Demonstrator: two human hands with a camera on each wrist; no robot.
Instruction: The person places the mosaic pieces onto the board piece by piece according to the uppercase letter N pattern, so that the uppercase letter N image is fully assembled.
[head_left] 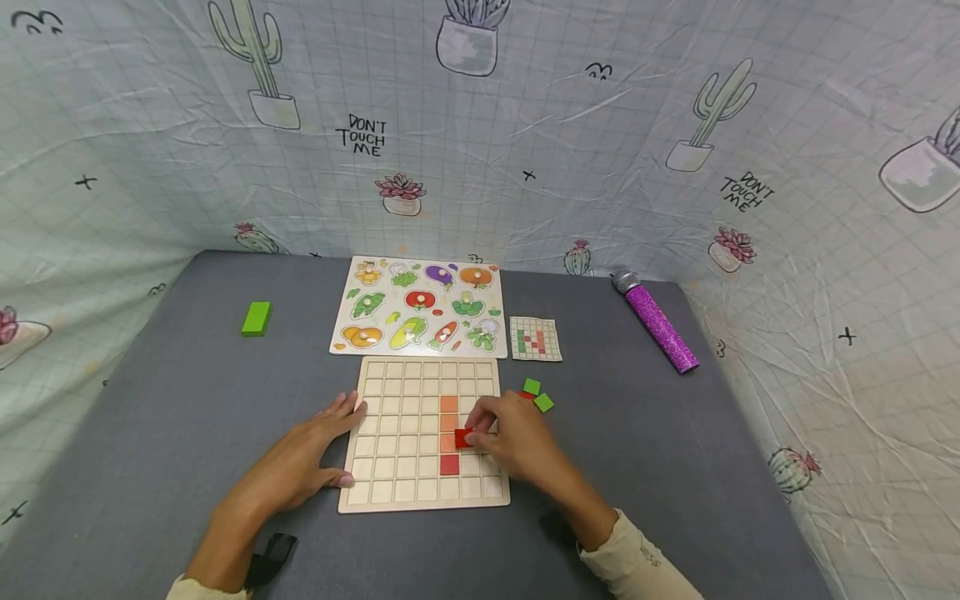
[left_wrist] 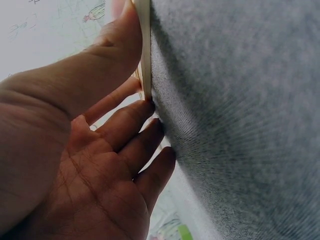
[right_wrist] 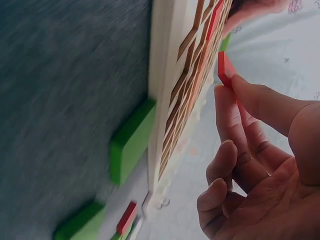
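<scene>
A wooden grid board (head_left: 386,469) lies flat on the table. Down one of its columns runs a line of orange squares (head_left: 448,422), with a red tile (head_left: 449,465) at the lower end. Between thumb and fingertips, my right hand (head_left: 521,437) pinches a small red square tile (head_left: 462,438) just over the board, beside the orange squares. The right wrist view shows that tile (right_wrist: 226,68) held apart from the board surface. At the board's left edge rests my left hand (head_left: 300,458), fingers and thumb spread, touching the rim.
Green tiles (head_left: 543,402) and a partly hidden red piece lie right of the board. A small pattern card (head_left: 555,342) and a vegetable puzzle board (head_left: 382,318) sit beyond it. A green block (head_left: 257,318) is far left, a purple glittery microphone (head_left: 660,328) far right.
</scene>
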